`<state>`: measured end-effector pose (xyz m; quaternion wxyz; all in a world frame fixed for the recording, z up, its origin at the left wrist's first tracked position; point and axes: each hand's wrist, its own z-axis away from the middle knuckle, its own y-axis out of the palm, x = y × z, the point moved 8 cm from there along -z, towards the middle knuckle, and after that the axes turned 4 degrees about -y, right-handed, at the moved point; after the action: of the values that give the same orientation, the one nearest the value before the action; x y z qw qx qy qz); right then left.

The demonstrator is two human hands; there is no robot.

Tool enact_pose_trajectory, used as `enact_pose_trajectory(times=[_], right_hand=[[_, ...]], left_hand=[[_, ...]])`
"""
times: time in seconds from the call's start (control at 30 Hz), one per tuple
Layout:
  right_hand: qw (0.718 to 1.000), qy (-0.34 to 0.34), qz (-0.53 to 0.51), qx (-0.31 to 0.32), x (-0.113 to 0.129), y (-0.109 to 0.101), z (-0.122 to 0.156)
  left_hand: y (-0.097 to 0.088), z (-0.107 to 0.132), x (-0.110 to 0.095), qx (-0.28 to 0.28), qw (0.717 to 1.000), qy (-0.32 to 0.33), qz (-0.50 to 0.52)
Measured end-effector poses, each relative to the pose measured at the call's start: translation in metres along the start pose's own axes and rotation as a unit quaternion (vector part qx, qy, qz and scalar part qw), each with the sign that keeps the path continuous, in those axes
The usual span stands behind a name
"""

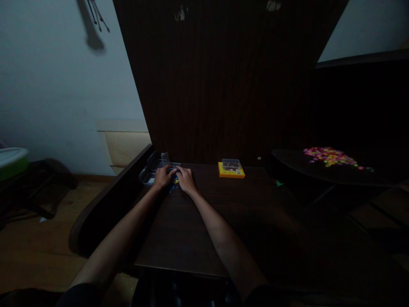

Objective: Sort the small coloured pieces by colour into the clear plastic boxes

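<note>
Both arms reach to the far left of a dark wooden desk. My left hand (163,176) lies low over the edge of a clear plastic box (156,163), its fingers bent and closed toward the other hand. My right hand (185,178) comes in from the right, its fingers curled inward and its fingertips almost meeting the left ones. Whatever lies between the fingertips is too small and dark to name. Small blue and yellow pieces (176,181) lie loose on the desk between and just below the hands. Another clear box part (148,178) with something white in it sits left of my left hand.
A yellow box (231,170) with a small clear case (231,164) on it stands at the desk's back. Pink, red and yellow small pieces (330,156) are heaped on a dark surface (294,164) at right. A raised side panel (105,204) bounds the desk's left.
</note>
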<state>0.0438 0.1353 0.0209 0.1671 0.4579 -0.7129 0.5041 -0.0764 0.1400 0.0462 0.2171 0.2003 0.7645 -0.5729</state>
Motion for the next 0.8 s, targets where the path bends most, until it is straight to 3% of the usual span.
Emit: enact_pose_trajectory(times=[0.47, 0.8], right_hand=[[0.999, 0.019, 0.041, 0.029, -0.002, 0.009, 0.003], [0.997, 0.021, 0.058, 0.043, 0.0, 0.008, 0.004]], left_hand=[[0.008, -0.009, 0.016, 0.033, 0.998, -0.026, -0.054], [0.009, -0.012, 0.013, 0.037, 0.998, -0.031, -0.048]])
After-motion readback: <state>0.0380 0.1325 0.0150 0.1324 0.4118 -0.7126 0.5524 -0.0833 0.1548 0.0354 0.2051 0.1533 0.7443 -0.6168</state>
